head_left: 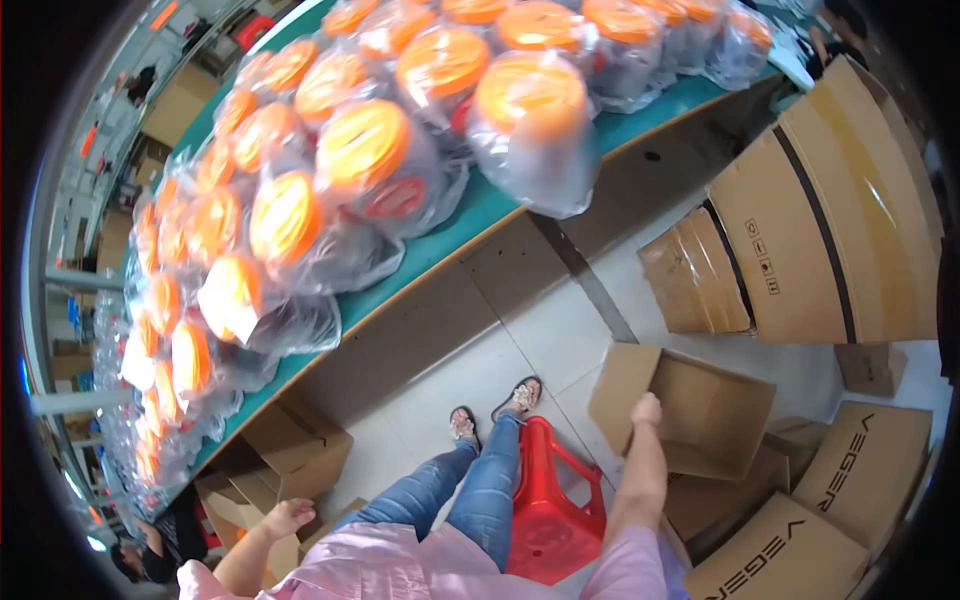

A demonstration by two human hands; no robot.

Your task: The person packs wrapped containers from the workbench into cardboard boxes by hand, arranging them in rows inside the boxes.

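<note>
My right hand [647, 408] is closed on the near left edge of an open cardboard box [715, 405], which is tilted with its inside showing. Out to the left, my left hand [289, 518] hangs with its fingers loosely bent and nothing visible in it. It is in front of open cardboard boxes [300, 447] under the table's edge. Along the green table [490, 195] stand many clear jars in plastic bags with orange lids [362, 143]; one bagged jar [535, 125] juts out over the table's front edge, its lower part blurred.
A red plastic stool [545, 535] stands beside my legs. Large taped cartons [840, 210] are at the right, with printed VEGER cartons [790, 560] below them. Shelving lines the far left. Other people are partly visible at the top right and lower left.
</note>
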